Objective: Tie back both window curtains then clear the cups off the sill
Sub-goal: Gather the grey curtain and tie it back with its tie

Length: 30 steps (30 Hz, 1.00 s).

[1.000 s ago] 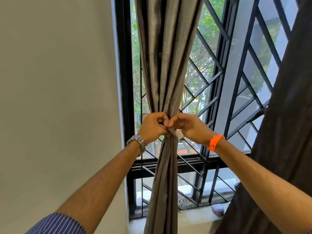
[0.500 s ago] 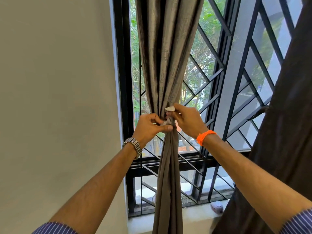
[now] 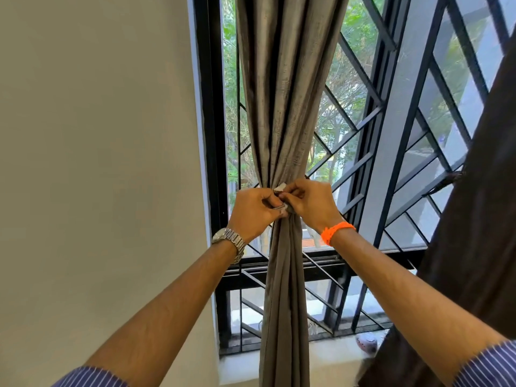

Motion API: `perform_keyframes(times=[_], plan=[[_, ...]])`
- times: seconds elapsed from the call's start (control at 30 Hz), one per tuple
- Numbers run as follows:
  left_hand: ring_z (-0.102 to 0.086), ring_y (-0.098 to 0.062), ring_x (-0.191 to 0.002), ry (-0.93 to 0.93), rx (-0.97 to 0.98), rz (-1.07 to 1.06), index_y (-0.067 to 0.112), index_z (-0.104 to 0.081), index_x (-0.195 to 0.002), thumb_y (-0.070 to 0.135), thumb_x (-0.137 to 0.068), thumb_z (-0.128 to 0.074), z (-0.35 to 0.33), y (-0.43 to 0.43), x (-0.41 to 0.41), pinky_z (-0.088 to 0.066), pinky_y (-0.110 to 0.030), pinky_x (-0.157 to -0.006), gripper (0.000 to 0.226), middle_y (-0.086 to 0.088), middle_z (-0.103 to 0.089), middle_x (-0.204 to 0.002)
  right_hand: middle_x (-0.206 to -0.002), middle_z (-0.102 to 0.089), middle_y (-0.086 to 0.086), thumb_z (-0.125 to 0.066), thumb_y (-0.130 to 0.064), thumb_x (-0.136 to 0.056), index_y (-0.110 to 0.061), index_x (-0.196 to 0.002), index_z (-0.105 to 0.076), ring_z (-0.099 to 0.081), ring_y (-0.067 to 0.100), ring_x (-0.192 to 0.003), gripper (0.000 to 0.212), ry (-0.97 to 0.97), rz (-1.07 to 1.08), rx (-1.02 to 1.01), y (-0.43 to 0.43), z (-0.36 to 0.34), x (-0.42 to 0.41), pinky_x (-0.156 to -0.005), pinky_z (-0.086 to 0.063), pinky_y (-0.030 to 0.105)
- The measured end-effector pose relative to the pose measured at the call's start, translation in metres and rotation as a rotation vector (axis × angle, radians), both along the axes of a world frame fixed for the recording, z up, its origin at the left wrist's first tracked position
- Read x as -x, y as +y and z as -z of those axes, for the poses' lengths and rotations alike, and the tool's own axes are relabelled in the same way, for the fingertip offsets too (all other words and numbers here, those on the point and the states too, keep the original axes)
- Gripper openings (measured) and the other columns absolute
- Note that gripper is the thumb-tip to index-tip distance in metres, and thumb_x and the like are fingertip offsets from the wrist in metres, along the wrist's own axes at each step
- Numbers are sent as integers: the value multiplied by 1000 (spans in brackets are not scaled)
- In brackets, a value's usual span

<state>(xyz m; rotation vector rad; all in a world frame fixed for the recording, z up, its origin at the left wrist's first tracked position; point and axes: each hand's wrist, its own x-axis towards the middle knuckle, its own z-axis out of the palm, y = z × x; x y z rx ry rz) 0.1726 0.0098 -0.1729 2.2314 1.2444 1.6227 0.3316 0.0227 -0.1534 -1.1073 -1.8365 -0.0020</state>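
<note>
While hands pinch the curtain [image 3: 282, 113], grille [image 3: 363, 118] behind.

Gathered curtain [image 3: 282, 113] hanging down the middle of the frame, in front of window grille [image 3: 360, 129], with bare wall [image 3: 95, 163] filling the left half. At centre, left hand [image 3: 252, 212] and right hand [image 3: 310, 203] meeting on the curtain's narrowest point, pinching tie-back [image 3: 280, 188] there. Second curtain [image 3: 474, 247] down the right edge; on sill [image 3: 329, 361] at lower right, a small object [image 3: 367, 343] just left of it.
</note>
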Motion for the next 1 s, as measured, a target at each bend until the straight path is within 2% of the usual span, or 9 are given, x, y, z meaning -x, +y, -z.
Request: perform_keyframes(times=[0.1,0.3,0.43,0.53,0.6,0.67,0.8,0.93,1.0], plan=[[-69,-9,-67,-7,-2,2,9,-76,-76,13,-64,-89,-6,2,1,-56,-18,-67,17,-3,-75,-75,-90,-74,12,-62,-8,-86,-7,-96,-76,-67,21,-80,17,-114,-74,-13,-5,2,-4,-78,-55,33],[-68,-12,-65,-15,6,2,9,-75,-77,16,-68,-87,-10,11,0,-57,-28,-65,17,-2,-73,-73,-102,-54,12,-51,-31,-66,-5,-85,-67,-56,30,-90,36,-334,-117,180,5,-1,-11,-77,-53,46],[-66,-6,-63,-60,30,21,11,-73,-76,20,-70,-86,-8,13,-4,-57,-24,-62,16,4,-70,-68,-108,-51,9,-54,-31,-76,-6,-86,-69,-46,30,-104,31,-430,-92,249,22,-2,-15,-90,-47,49],[-71,-13,-67,-171,117,54,10,-73,-78,23,-70,-86,-8,20,0,-60,-33,-66,20,0,-74,-74,-110,-48,-1,-61,-17,-83,-11,-98,-66,-34,21,-104,17,-412,-97,321,28,-4,-19,-97,-39,53],[-73,-17,-71,-232,168,70,7,-72,-79,22,-70,-85,-8,23,1,-61,-38,-71,23,-4,-75,-77,-109,-46,-3,-63,-22,-82,-15,-98,-66,-35,22,-105,18,-437,-128,337,30,-3,-20,-95,-38,58],[-73,-19,-73,-269,205,81,4,-72,-81,21,-69,-86,-8,24,2,-61,-40,-73,25,-6,-75,-79,-103,-45,-5,-64,-29,-79,-17,-90,-67,-42,25,-102,17,-424,-147,276,30,-1,-20,-89,-42,60],[-74,-21,-74,-305,251,134,2,-71,-82,17,-70,-85,-9,25,1,-61,-41,-74,24,-8,-75,-80,-99,-57,2,-71,-24,-75,-10,-90,-70,-56,23,-90,20,-308,-118,98,29,7,-17,-79,-52,46],[-74,-28,-75,-345,288,182,-1,-71,-83,13,-70,-85,-7,31,2,-61,-46,-73,24,-15,-74,-81,-102,-54,3,-74,-19,-75,-13,-100,-61,-55,16,-87,29,-104,-95,-129,19,17,-17,-75,-52,28],[-74,-30,-77,-352,295,188,-3,-70,-84,11,-71,-83,-5,32,2,-61,-47,-75,23,-17,-74,-83,-104,-54,4,-72,-24,-78,-17,-106,-60,-52,18,-92,31,-164,11,-325,12,22,-17,-74,-48,25]])
